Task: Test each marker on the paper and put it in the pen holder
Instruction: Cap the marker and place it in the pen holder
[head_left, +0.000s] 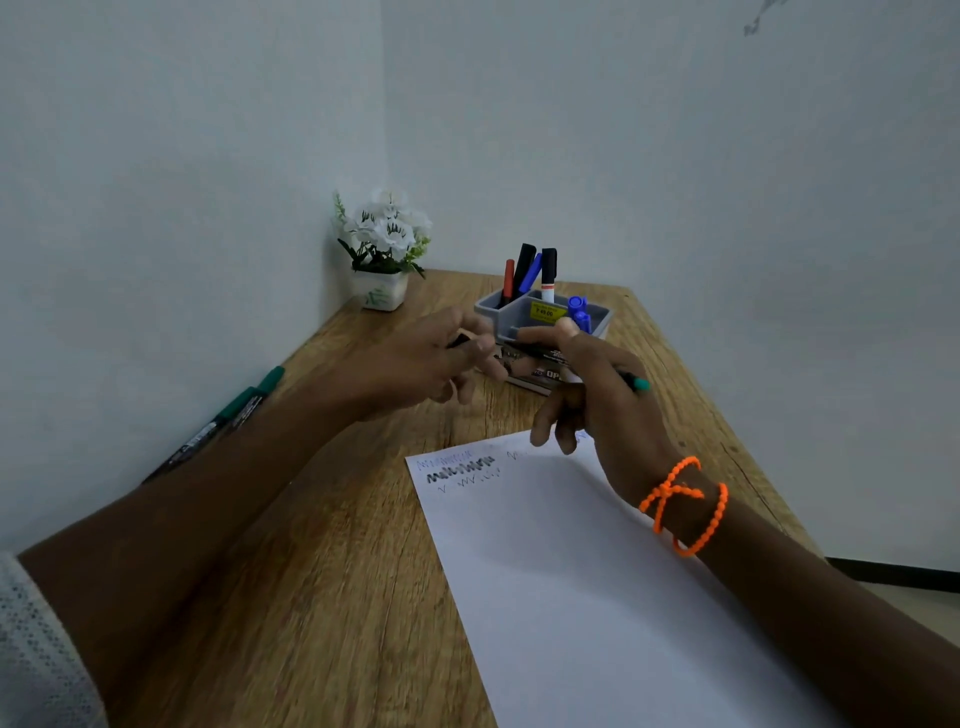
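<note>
Scribbled paper (597, 571) and several pens in the holder (545, 312); two wait. Right hand (597, 395) grips a marker (636, 383), left hand (441, 364) pinches something.

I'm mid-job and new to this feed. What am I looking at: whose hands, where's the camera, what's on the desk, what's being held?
No robot here: a person's two bare hands, filmed by one camera on their head, looking down. The right hand, with an orange bracelet, grips a green-tipped marker. The left hand pinches something small and dark, too blurred to name. On the wooden desk lie scribbled paper, two green markers, a grey pen holder with markers, and a flower pot.
</note>
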